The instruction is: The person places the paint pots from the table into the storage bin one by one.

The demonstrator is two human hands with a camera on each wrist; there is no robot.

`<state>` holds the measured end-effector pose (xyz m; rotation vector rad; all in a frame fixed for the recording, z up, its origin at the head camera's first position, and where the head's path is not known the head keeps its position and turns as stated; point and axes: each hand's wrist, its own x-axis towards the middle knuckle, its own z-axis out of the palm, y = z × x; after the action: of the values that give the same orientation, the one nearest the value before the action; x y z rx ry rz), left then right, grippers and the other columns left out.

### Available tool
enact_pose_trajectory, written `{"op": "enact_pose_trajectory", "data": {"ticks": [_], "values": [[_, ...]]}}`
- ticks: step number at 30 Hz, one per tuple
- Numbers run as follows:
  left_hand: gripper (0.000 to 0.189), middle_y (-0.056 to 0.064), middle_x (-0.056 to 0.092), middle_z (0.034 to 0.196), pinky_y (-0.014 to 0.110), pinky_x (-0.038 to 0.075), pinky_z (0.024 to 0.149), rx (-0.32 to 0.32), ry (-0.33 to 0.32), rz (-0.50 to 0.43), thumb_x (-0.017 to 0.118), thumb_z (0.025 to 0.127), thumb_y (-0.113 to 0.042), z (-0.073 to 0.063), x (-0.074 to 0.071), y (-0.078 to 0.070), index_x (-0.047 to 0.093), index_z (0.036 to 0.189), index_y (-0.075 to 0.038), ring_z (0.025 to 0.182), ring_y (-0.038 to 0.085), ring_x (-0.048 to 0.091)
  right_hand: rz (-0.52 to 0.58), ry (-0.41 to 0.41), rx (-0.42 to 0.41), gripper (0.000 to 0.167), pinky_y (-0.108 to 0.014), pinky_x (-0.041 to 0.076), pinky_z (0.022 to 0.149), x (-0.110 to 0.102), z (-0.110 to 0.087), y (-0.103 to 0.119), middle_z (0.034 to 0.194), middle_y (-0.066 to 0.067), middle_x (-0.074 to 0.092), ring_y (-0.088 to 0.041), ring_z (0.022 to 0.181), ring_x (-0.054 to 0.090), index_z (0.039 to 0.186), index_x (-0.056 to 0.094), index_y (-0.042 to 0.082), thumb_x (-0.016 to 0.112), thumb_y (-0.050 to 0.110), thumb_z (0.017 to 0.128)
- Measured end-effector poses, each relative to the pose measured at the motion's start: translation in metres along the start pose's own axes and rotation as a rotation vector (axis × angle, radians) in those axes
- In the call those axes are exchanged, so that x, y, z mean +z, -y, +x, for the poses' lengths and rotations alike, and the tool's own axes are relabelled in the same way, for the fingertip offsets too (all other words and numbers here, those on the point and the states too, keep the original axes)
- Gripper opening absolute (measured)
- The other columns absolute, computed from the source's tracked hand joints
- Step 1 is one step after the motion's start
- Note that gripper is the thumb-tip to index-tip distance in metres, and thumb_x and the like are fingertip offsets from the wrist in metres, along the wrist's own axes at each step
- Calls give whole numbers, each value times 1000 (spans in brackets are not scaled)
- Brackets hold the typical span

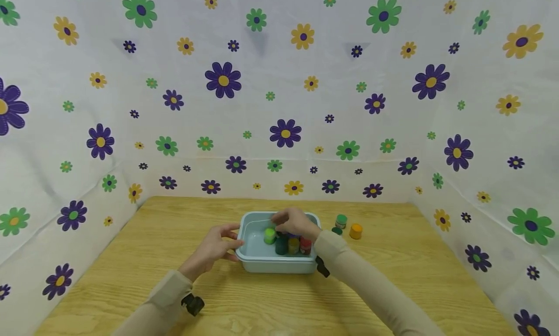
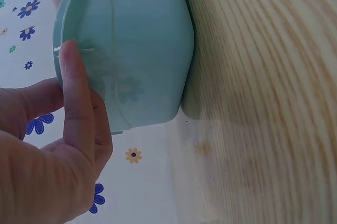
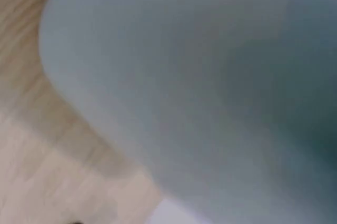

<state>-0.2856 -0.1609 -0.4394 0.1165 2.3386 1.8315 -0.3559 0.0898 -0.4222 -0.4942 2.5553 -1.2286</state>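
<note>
A pale blue plastic basin (image 1: 279,265) stands on the wooden table. My left hand (image 1: 214,247) grips its left rim; in the left wrist view, that hand's fingers (image 2: 79,103) lie against the outer wall just under the lip. My right hand (image 1: 299,223) reaches over the right side into the basin, fingertips bent down among small paint jars; I cannot tell whether they pinch one. Inside are a lime green jar (image 1: 270,236), a dark green jar (image 1: 281,245), a yellowish jar (image 1: 294,246) and a red jar (image 1: 305,246). The basin wall (image 3: 158,77) fills the blurred right wrist view.
Right of the basin, on the table (image 1: 393,277), stand a green-lidded jar (image 1: 340,221), a dark green jar (image 1: 337,230) partly hidden by the basin side, and an orange jar (image 1: 355,231). A white flowered cloth (image 1: 279,108) surrounds the table at the back and sides.
</note>
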Motion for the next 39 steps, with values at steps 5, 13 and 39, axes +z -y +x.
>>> {"op": "enact_pose_trajectory", "data": {"ticks": [5, 13, 39], "values": [[56, 19, 54, 108, 40, 62, 59, 5, 7, -12, 68, 88, 1, 1, -1, 1, 49, 141, -1, 76, 23, 64, 25, 10, -12, 31, -39, 56, 95, -19, -5, -1, 124, -10, 68, -23, 108, 66, 123, 67, 7, 66, 8, 92], [57, 19, 53, 109, 38, 62, 60, -4, 20, -13, 67, 89, 0, 1, -3, 2, 48, 143, -2, 73, 22, 65, 64, 87, -89, 33, -36, 58, 92, -42, -15, -13, 124, -15, 67, -25, 109, 66, 125, 65, 1, 66, 8, 93], [57, 20, 53, 112, 39, 63, 61, -11, 13, -36, 68, 89, -1, 2, -1, 4, 49, 142, -4, 74, 23, 65, 116, 54, -157, 26, -52, 56, 89, -98, -44, -65, 112, -13, 71, -24, 95, 66, 115, 70, 6, 69, 19, 92]]}}
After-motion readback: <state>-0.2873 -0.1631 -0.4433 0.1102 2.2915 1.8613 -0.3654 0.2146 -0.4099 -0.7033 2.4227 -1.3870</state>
